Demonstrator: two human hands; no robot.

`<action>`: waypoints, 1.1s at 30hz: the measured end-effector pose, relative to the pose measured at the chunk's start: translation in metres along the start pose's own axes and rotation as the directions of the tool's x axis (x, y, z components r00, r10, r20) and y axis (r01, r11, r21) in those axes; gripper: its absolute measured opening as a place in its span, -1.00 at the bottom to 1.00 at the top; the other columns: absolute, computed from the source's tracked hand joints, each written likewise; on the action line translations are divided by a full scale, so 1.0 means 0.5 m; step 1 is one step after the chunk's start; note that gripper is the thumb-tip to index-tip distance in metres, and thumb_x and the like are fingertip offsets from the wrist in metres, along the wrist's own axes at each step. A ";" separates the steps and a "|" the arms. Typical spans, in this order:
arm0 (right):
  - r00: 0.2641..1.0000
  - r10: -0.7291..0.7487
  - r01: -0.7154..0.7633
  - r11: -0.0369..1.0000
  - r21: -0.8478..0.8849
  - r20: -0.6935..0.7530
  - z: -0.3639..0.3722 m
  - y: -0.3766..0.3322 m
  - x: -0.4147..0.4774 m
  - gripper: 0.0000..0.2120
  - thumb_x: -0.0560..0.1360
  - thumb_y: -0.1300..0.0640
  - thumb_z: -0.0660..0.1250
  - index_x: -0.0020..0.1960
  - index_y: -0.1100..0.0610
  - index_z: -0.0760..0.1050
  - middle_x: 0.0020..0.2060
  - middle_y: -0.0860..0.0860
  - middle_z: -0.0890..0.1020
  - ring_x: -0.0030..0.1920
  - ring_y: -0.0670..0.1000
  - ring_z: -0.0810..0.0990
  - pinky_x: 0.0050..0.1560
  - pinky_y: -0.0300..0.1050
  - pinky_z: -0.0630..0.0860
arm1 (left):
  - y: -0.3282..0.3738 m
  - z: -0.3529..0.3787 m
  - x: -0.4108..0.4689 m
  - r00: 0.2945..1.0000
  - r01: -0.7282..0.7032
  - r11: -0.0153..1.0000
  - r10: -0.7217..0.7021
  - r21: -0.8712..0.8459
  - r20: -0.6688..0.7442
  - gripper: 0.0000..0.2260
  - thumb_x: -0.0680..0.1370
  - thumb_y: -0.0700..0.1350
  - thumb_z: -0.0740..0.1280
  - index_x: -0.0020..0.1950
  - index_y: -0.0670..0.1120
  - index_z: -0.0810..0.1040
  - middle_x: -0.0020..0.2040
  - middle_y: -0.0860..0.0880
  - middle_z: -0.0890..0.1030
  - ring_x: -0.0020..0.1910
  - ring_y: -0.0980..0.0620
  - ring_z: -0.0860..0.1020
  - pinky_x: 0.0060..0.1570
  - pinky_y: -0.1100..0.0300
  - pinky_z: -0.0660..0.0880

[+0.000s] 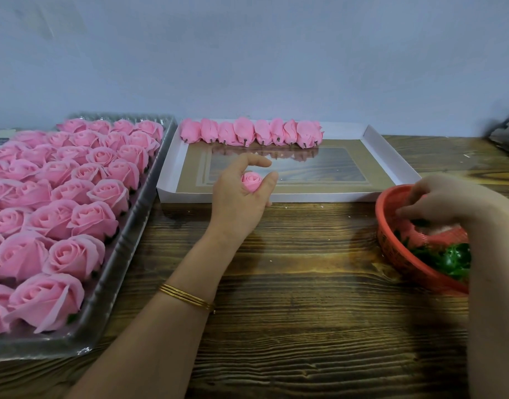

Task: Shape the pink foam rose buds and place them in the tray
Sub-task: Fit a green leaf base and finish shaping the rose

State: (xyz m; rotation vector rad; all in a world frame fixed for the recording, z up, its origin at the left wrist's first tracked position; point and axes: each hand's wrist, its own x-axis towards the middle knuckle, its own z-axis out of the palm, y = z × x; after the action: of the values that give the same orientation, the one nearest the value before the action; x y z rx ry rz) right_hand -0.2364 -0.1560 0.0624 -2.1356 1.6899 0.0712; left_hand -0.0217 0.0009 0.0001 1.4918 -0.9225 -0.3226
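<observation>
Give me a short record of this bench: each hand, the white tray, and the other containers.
Left hand: holds one rose bud over the white tray, near its front edge
Right hand: inside the red basket, blurred, grip unclear
White tray: row of buds along its far wall
Clear tray: open roses, far left
Red basket: green pieces inside

A small, tightly furled pink foam rose bud (251,181) sits upright, pinched between the thumb and fingers of the left hand (238,197). Beyond the fingertips, shaped buds (251,133) lie in a row along the far edge of the white tray (375,144).
</observation>
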 end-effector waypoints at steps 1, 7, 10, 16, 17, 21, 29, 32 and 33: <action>1.000 -0.017 0.018 1.000 0.015 -0.019 -0.001 -0.001 -0.001 -0.87 0.49 0.18 0.44 -0.18 0.24 0.62 -0.37 0.15 0.67 -0.49 0.04 0.63 -0.43 -0.21 0.44 | 0.000 0.000 0.000 1.000 0.002 1.000 -0.002 -0.004 0.001 -0.82 0.54 -0.13 0.41 -0.06 0.14 0.50 0.06 0.18 0.52 -0.38 0.16 0.62 -0.29 0.39 0.53; 0.998 -0.051 0.056 0.990 0.129 -0.046 -0.008 -0.006 -0.015 -0.93 0.40 0.22 0.42 -0.22 0.15 0.68 -0.31 0.07 0.71 -0.31 0.00 0.71 0.05 0.02 0.58 | 0.001 0.000 0.000 1.000 0.000 1.000 0.000 -0.009 -0.005 -0.82 0.54 -0.14 0.41 -0.06 0.14 0.49 0.14 0.03 0.55 -0.38 0.17 0.62 -0.35 0.42 0.48; 0.994 -0.050 0.067 0.981 0.182 -0.093 -0.013 -0.008 -0.018 -0.79 0.41 0.38 0.33 -0.23 0.14 0.67 -0.25 0.13 0.70 -0.29 0.07 0.71 0.04 0.08 0.61 | 0.001 0.001 -0.001 1.000 0.004 1.000 -0.004 -0.009 -0.002 -0.82 0.54 -0.14 0.41 -0.06 0.14 0.49 0.17 -0.01 0.55 -0.38 0.19 0.62 -0.34 0.43 0.49; 0.939 -0.099 0.191 0.946 0.262 -0.329 -0.023 -0.026 -0.033 -0.73 0.37 0.43 0.42 -0.30 0.07 0.63 -0.34 0.16 0.68 -0.37 0.10 0.68 -0.10 0.02 0.63 | 0.001 0.002 -0.001 1.000 0.000 1.000 0.000 -0.004 -0.008 -0.80 0.54 -0.15 0.41 -0.08 0.15 0.49 0.17 -0.01 0.55 -0.40 0.18 0.61 -0.33 0.41 0.49; 0.926 -0.122 0.231 0.931 0.282 -0.357 -0.022 -0.032 -0.039 -0.75 0.37 0.41 0.44 -0.29 0.07 0.63 -0.36 0.14 0.68 -0.41 0.08 0.68 -0.19 -0.06 0.63 | 0.001 0.002 -0.001 1.000 -0.001 1.000 0.001 -0.002 -0.010 -0.80 0.54 -0.15 0.41 -0.08 0.15 0.49 0.17 -0.01 0.55 -0.40 0.17 0.61 -0.34 0.41 0.49; 0.903 -0.214 0.360 0.849 0.387 -0.372 -0.005 -0.071 -0.055 -0.80 0.41 0.41 0.42 -0.23 0.12 0.63 -0.37 0.15 0.67 -0.42 0.06 0.68 -0.28 -0.14 0.65 | 0.001 0.002 0.000 1.000 -0.001 1.000 0.001 0.003 -0.005 -0.81 0.54 -0.14 0.41 -0.07 0.15 0.49 0.19 0.02 0.53 -0.38 0.17 0.62 -0.35 0.43 0.48; 0.886 -0.386 0.461 0.786 0.412 -0.256 0.058 -0.151 -0.076 -0.71 0.45 0.45 0.33 -0.29 0.11 0.58 -0.34 0.14 0.68 -0.50 -0.03 0.65 -0.44 -0.23 0.59 | 0.002 0.001 0.001 1.000 0.023 1.000 -0.023 -0.010 -0.017 -0.85 0.55 -0.15 0.40 -0.04 0.09 0.51 0.07 0.18 0.50 -0.39 0.16 0.62 -0.35 0.39 0.52; 0.883 -0.419 0.469 0.790 0.395 -0.211 0.081 -0.168 -0.072 -0.67 0.45 0.46 0.28 -0.30 0.08 0.57 -0.35 0.12 0.68 -0.47 -0.02 0.66 -0.48 -0.28 0.52 | 0.004 0.001 0.000 1.000 0.017 1.000 -0.017 0.004 -0.020 -0.84 0.55 -0.15 0.40 -0.05 0.11 0.50 0.12 0.12 0.52 -0.40 0.18 0.61 -0.33 0.38 0.54; 0.882 -0.429 0.471 0.791 0.390 -0.195 0.088 -0.173 -0.072 -0.67 0.44 0.47 0.26 -0.30 0.09 0.58 -0.37 0.10 0.67 -0.46 -0.03 0.66 -0.43 -0.22 0.57 | 0.004 0.002 0.000 1.000 0.019 1.000 -0.019 0.010 -0.021 -0.85 0.55 -0.14 0.40 -0.04 0.11 0.50 0.14 0.09 0.54 -0.40 0.18 0.61 -0.31 0.37 0.55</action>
State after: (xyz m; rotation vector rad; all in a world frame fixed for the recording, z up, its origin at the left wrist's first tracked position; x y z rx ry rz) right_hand -0.1552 -0.0921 0.0575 -2.1485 1.0580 -0.5070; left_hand -0.0229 0.0004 0.0020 1.5115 -0.8951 -0.3154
